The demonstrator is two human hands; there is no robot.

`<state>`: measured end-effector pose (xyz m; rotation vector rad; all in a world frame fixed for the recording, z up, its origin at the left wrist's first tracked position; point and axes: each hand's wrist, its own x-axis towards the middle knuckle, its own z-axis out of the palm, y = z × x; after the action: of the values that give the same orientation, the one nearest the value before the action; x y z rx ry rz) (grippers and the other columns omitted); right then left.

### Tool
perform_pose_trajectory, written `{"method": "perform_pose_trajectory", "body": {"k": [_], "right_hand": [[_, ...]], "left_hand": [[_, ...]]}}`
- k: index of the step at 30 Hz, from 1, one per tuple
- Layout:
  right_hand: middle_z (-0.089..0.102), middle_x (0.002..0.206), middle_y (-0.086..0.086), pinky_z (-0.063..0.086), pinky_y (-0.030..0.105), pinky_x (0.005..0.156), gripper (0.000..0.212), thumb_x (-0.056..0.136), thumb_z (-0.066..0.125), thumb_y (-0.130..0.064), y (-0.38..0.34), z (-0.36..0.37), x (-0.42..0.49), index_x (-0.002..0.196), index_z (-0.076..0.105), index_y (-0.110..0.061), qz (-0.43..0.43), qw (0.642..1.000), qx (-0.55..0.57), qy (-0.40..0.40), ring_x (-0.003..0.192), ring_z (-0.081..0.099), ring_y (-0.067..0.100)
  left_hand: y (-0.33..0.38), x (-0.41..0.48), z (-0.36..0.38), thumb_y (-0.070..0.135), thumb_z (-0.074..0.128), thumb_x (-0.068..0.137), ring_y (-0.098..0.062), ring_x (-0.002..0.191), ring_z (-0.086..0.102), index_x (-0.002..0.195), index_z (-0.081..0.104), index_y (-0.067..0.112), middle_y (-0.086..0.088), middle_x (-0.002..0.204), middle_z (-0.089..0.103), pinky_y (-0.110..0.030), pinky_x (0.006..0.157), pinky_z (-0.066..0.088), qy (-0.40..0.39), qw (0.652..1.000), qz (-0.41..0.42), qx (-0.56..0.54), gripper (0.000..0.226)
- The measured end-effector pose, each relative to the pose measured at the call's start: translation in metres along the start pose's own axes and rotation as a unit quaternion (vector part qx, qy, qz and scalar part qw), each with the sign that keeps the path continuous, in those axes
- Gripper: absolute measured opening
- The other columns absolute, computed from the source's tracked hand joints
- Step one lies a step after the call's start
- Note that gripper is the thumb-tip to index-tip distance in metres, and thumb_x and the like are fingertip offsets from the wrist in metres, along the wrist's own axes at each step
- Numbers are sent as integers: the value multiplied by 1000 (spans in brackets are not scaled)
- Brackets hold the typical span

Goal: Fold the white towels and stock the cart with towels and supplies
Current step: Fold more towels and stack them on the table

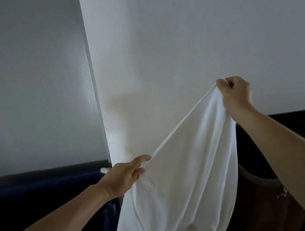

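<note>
Both bare forearms reach forward, holding a white towel [187, 185] up before the pale wall [194, 31]. Right hand [235, 92] fingers clench its raised corner; left hand [125, 176] fingers pinch the hemmed edge lower down, cloth hanging below.

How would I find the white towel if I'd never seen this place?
Look at the pale wall ahead, then down to the two bare arms reaching out in front of it. The white towel hangs between the left hand and the raised right hand. It is the only bright, draping cloth; everything below it is dark.
</note>
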<state>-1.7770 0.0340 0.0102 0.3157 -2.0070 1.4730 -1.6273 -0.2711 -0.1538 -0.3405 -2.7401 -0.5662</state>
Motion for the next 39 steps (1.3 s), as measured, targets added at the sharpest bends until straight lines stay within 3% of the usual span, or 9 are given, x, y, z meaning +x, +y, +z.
{"method": "perform_pose_trajectory", "body": {"k": [4,7,12,16,23,29,34,36,39], "right_hand": [[19,58,1,12,22,39,36,94,55,-19,2,3,-2,64,38,-9,-5,1000,-7,-3,42,16,11],[21,57,1,14,20,37,38,95,55,-20,3,4,-3,64,37,-8,-10,1000,-6,-3,41,19,11],[39,68,9,26,15,41,40,95,59,-23,1,7,-4,80,52,13,-9,1000,14,-11,55,34,11],[47,69,2,33,10,43,34,94,61,-24,2,9,-4,96,61,10,-3,999,39,-22,54,41,9],[48,66,-6,37,11,45,29,94,62,-26,8,5,-2,95,64,3,8,999,49,-17,51,44,3],[53,72,-8,44,22,60,23,94,64,-29,11,6,-5,93,67,-7,4,998,53,-35,62,49,6],[54,71,-7,41,11,48,23,94,64,-29,12,8,-9,93,67,-7,4,998,57,-39,55,48,1],[52,70,-7,39,10,46,24,94,64,-28,13,5,-9,93,67,-5,6,998,57,-34,51,47,0],[49,67,-5,38,10,45,31,95,63,-26,17,-3,-6,94,64,4,8,999,50,-12,56,44,7]], "left_hand": [[2,-1,1,37,46,103,4,61,58,134,46,37,23,67,60,-7,66,43,-16,1000,9,19,31],[-2,-3,2,66,32,95,-13,80,66,113,64,16,2,91,72,-29,79,53,-29,999,-1,-22,62],[-15,-6,10,36,60,98,-13,73,61,79,68,9,0,78,66,-35,82,51,-38,986,-111,-115,33],[-13,-4,0,34,67,94,-12,93,64,86,73,8,7,98,64,-25,96,46,-97,960,-184,-186,28],[-10,2,-13,24,73,89,-8,96,64,90,74,12,7,99,66,-22,95,49,-104,945,-222,-218,13],[10,5,-11,24,55,100,-17,79,45,77,51,5,-10,94,45,-9,64,35,-224,960,-168,-25,30],[25,6,2,39,41,105,-19,93,50,80,49,16,2,100,40,-33,93,41,-271,948,-154,59,34],[24,4,4,41,39,105,-19,97,52,95,53,13,8,90,39,-30,91,41,-225,964,-140,33,33],[22,-2,1,43,35,105,-12,100,52,103,59,10,6,102,49,-27,94,43,-184,974,-123,-42,40]]}}
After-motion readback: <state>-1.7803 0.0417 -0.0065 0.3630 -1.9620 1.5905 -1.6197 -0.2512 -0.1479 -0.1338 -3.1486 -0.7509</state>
